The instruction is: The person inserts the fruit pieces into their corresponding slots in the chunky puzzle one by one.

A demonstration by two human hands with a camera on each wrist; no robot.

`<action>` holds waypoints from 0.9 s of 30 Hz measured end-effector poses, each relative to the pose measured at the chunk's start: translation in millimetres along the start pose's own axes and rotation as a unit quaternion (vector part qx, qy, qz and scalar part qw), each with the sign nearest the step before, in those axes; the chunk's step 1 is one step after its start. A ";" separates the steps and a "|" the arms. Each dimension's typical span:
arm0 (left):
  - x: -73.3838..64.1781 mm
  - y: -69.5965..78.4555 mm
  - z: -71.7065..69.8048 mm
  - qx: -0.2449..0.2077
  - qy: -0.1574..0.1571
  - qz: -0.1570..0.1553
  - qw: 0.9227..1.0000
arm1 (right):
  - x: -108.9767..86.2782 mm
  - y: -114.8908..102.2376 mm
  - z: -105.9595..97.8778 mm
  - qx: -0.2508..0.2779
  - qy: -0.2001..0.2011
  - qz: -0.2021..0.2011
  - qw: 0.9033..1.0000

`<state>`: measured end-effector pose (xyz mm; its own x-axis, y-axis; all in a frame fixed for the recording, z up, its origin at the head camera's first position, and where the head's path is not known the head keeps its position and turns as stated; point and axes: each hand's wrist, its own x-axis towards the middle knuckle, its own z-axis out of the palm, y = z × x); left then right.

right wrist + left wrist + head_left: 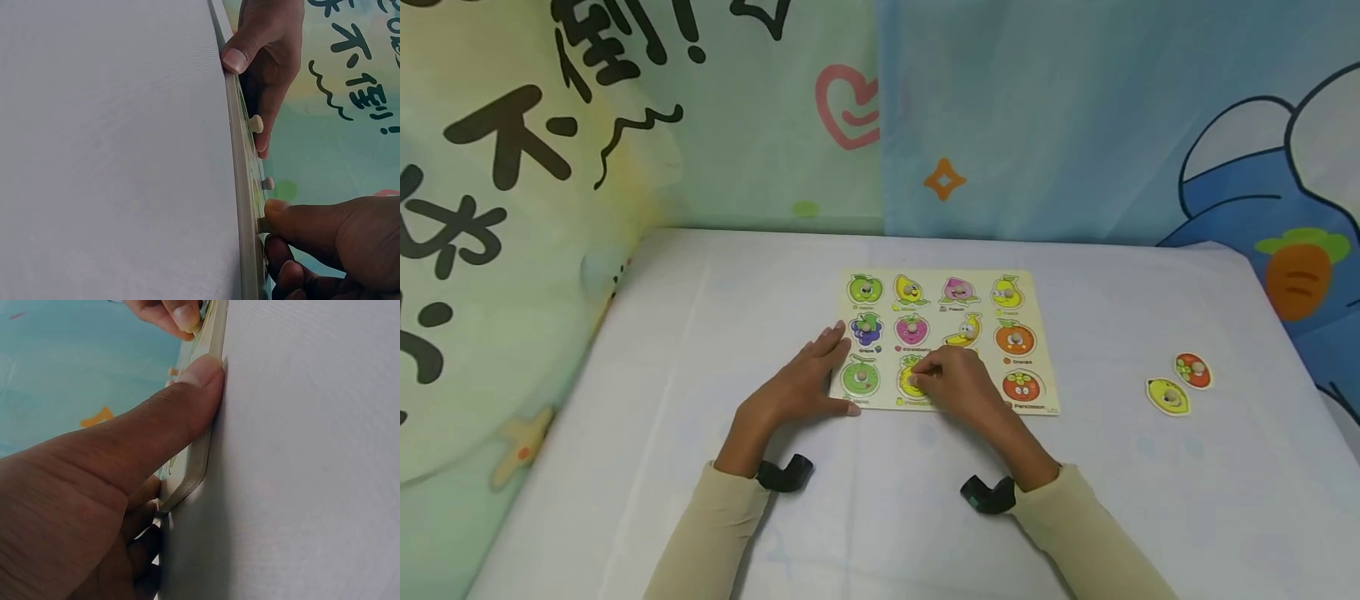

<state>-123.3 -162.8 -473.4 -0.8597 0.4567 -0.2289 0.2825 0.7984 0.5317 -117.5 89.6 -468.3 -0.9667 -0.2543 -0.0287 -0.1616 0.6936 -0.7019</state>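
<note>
A pale yellow fruit puzzle board [951, 400] lies on the table, with several knobbed fruit pieces set in rows. My left hand [808, 375] holds its near left corner. The thumb [203, 372] lies on the front edge, and the other fingers are along the left side. Over the bottom row, my right hand [958, 383] pinches the knob of the pineapple piece [906, 385] between thumb [300, 222] and finger. That hand hides part of the pineapple and the spot to its right. The piece lies at its place in the board; whether it is fully seated I cannot tell.
Off the board at the right lie a yellow lemon piece [1168, 397] and a round red piece with green [1193, 371]. A white cloth [625, 500] covers the table. Printed curtains [1037, 125] hang behind it and along the left.
</note>
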 end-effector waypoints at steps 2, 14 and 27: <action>0.1 0.6 -0.4 0.001 -0.002 0.000 1.000 | 0.1 -0.9 -0.2 -0.002 0.002 0.002 1.000; 0.4 3.8 -2.5 0.001 -0.004 0.002 1.000 | 0.5 0.5 -0.3 0.006 -0.004 0.004 1.000; 1.7 0.4 0.3 0.004 -0.001 0.001 1.000 | 0.3 0.7 0.3 0.018 0.002 0.016 1.000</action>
<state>-124.5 -161.5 -473.8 -0.8583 0.4588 -0.2297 0.2872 0.8006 0.5259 -117.9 89.7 -469.0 -0.9722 -0.2292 -0.0481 -0.1237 0.6769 -0.7256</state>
